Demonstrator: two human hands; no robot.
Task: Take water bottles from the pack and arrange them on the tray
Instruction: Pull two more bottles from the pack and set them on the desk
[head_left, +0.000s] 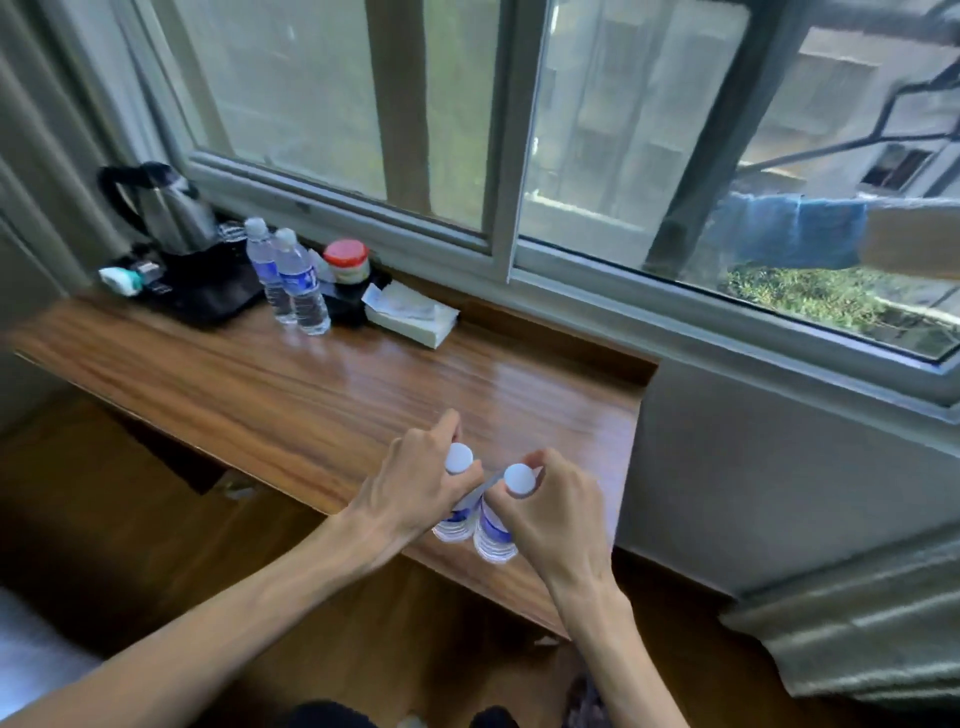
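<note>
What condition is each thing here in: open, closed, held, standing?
Left hand: grip closed on left bottle.
Right hand: grip closed on right bottle.
Both held bottles: capped, upright.
Two far bottles: capped, standing.
Kettle: lid down.
Jar: lidded.
Window: shut.

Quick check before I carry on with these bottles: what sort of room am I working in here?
Most likely a hotel or guest room. A wooden desk runs under the window, and at its far end stand an electric kettle, two water bottles and a tissue box, like a guest amenity set.
</note>
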